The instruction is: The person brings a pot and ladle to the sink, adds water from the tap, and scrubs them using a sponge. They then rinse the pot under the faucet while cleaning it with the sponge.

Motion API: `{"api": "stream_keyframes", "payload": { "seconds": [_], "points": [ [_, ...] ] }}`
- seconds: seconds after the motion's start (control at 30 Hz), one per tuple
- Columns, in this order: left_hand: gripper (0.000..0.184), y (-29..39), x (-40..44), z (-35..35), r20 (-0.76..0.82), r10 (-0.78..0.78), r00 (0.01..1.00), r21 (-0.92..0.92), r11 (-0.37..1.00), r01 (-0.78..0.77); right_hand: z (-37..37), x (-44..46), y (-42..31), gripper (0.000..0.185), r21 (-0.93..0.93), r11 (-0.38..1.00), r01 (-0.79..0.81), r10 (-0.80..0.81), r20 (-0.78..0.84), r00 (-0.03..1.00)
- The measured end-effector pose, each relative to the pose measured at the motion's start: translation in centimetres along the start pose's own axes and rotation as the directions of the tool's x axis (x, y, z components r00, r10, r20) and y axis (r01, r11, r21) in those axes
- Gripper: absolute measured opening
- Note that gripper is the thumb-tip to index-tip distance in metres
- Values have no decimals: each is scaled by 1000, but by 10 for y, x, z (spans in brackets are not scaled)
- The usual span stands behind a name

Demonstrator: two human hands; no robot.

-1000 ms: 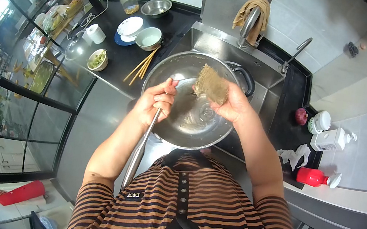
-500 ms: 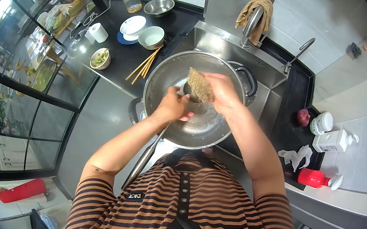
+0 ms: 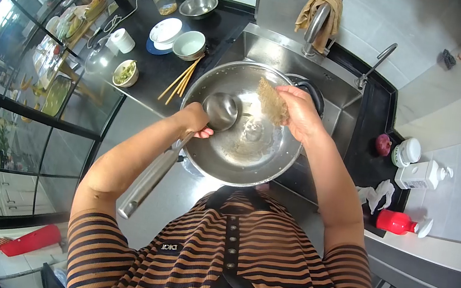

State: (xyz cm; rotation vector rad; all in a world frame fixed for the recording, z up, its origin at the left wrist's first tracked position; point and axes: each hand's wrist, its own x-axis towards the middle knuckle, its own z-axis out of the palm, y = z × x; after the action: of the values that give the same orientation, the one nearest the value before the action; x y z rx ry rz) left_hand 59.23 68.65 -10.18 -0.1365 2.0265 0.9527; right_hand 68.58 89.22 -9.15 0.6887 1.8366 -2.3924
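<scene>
A large steel pan [image 3: 242, 145] lies over the front left of the sink, in front of my body, wet inside. My left hand [image 3: 194, 119] is closed round the neck of a metal ladle [image 3: 221, 112]; its round bowl is over the pan's left part and its thick handle points down and left past the rim. My right hand [image 3: 303, 114] pinches a brown fibrous scrubber [image 3: 272, 103] above the pan's right part, apart from the ladle.
Chopsticks [image 3: 182, 81], bowls [image 3: 189, 45] and a plate [image 3: 166, 30] stand on the left counter. A tap with a cloth [image 3: 326, 16] rises behind the sink [image 3: 273, 48]. An onion [image 3: 383, 144], a white bottle [image 3: 418, 174] and a red bottle [image 3: 396, 223] are at right.
The ladle's bowl has come into view at the left of the pan, with its handle swung further left. My right hand and the scrubber have moved right, away from the ladle.
</scene>
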Motion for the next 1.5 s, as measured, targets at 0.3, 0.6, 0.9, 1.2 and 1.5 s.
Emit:
{"api": "stream_keyframes", "payload": {
  "seconds": [0.3, 0.6, 0.9, 1.2, 1.5],
  "points": [
    [15, -23, 5, 44, 360, -117, 926, -137, 975, 176, -10, 5, 25, 30, -790, 488, 370, -466, 122, 876],
    [9, -22, -1, 49, 543, -29, 839, -319, 917, 238, 34, -15, 51, 17, -831, 55, 553, -203, 533, 822],
    [18, -10, -20, 36, 219, 75, 973, -265, 964, -15, 51, -2, 35, 16, -947, -142, 287, -178, 310, 934],
    [47, 12, -45, 11, -140, 610, 780, 207, 788, -580, 35, -15, 24, 29, -987, -14, 160, 214, 153, 965],
    [43, 13, -24, 12, -132, 597, 791, -167, 773, -611, 25, -14, 26, 32, -815, 543, 204, -332, 15, 943]
  ]
}}
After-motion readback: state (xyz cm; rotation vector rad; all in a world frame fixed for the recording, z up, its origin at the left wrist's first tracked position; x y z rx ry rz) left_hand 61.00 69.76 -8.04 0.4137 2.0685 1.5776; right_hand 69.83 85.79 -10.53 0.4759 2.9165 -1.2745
